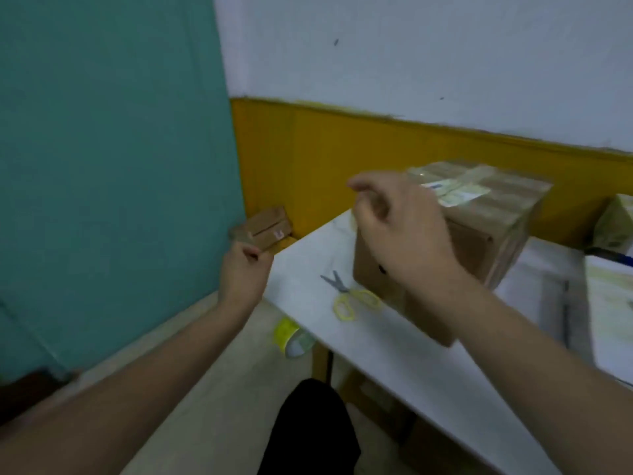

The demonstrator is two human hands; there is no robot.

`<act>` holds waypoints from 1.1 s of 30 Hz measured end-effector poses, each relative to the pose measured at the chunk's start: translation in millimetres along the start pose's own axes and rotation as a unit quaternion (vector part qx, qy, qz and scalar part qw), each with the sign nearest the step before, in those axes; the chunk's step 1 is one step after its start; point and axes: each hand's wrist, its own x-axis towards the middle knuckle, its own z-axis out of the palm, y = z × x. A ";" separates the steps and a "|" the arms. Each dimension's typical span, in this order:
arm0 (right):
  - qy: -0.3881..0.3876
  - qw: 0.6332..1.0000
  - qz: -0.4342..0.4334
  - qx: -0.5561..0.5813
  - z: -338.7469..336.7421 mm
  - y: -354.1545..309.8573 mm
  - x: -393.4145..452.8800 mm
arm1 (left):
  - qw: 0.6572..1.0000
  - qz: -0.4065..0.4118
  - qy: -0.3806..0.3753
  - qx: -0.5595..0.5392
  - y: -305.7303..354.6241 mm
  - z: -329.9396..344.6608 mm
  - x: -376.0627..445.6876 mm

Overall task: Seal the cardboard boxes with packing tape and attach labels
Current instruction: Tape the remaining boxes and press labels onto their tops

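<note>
My left hand [245,272] grips a small cardboard box [263,228] and holds it out past the table's left end, in front of the green wall. A big cardboard box [479,241] stands on the white table [394,358]. Clear tape bands cross its top, where a white label [455,195] is stuck. My right hand [400,228] hovers in front of this box's left side with its fingers loosely curled. I see nothing held in them, though the frame is blurred.
Yellow-handled scissors [352,293] lie on the table near the big box's front corner. A tape roll with a yellow core [291,335] lies on the floor under the table's edge. More packages and papers [613,303] sit at the right. My dark-clad knee [308,430] is below.
</note>
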 end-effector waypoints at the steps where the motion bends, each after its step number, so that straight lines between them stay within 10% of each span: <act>1: -0.042 0.999 0.012 0.007 21.1 -1.9 -12.6 | 0.999 -0.044 0.002 0.010 -19.2 -2.4 -8.3; 5: -0.139 0.979 0.130 0.069 79.8 20.5 -46.7 | 0.974 -0.187 -0.125 0.039 -68.5 3.5 -31.7; 13: -0.224 0.955 0.182 0.074 100.1 47.3 -65.1 | 0.909 -0.185 -0.359 -0.099 -71.3 2.2 -35.2; 18: -0.333 0.856 0.329 0.220 90.7 36.5 -56.7 | 0.820 -0.330 -0.467 -0.023 -31.5 -23.5 -8.7; 22: -0.309 0.818 0.387 0.293 90.1 29.6 -47.0 | 0.863 -0.174 -0.435 0.191 12.7 -13.9 7.4; 26: -0.273 0.870 0.328 0.248 88.1 25.8 -33.5 | 0.775 0.104 -0.444 0.437 69.0 -12.1 -1.1; 33: -0.291 0.902 0.155 0.279 32.3 15.4 13.6 | 0.754 0.304 -0.476 0.336 163.6 -40.1 8.1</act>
